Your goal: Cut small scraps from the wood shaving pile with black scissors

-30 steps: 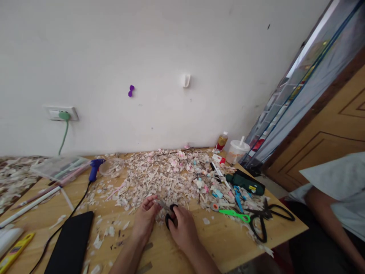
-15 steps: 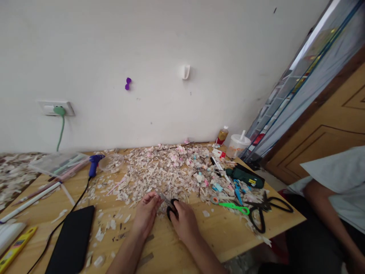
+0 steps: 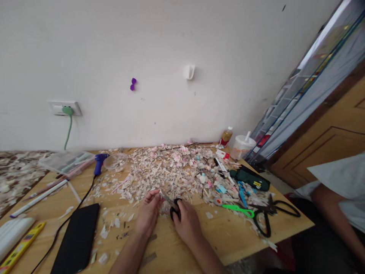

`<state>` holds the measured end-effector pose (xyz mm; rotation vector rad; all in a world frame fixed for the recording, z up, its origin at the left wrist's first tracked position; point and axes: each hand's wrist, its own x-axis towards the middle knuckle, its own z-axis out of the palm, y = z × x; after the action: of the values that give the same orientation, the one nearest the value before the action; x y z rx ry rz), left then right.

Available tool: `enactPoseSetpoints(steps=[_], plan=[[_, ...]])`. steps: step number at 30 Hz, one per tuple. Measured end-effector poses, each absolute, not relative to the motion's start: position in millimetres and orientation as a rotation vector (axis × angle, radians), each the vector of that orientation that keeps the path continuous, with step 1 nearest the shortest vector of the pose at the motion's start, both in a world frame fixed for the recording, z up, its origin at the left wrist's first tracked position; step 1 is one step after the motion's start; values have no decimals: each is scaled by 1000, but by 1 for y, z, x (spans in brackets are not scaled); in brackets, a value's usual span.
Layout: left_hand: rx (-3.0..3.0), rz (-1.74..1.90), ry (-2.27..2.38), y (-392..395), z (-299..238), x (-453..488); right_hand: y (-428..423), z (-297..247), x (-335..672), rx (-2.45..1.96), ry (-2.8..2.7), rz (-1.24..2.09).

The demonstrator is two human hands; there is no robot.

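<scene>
My right hand (image 3: 186, 220) is closed round the black-handled scissors (image 3: 173, 205), with fingers in the loops. The blades point up and left toward my left hand (image 3: 149, 213). That hand is pinched at the blade tips; what lies between its fingers is too small to make out. Just beyond both hands spreads a heap of pale, thin scraps (image 3: 168, 173), with pinkish flower-like pieces (image 3: 179, 150) toward the back.
Left lie a black phone (image 3: 75, 239), a blue glue gun (image 3: 99, 163) with cord, and a clear box (image 3: 65, 161). Right are large black scissors (image 3: 266, 215), a green-handled tool (image 3: 238, 209), a dark green pouch (image 3: 252, 179) and a lidded cup (image 3: 242, 146). Another person's arm (image 3: 336, 213) is at far right.
The whole view has shifted slightly, so everything appears a little further right. Both hands keep nearly the same pose, the scissors still at the left fingertips.
</scene>
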<state>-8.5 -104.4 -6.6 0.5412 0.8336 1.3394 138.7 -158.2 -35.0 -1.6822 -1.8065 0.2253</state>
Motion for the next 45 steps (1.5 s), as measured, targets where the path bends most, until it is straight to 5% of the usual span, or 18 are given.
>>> enactPoseSetpoints(steps=[45], plan=[[636,1210,813,-107,0,-10,-158,-34,144,-1681,-1809,335]])
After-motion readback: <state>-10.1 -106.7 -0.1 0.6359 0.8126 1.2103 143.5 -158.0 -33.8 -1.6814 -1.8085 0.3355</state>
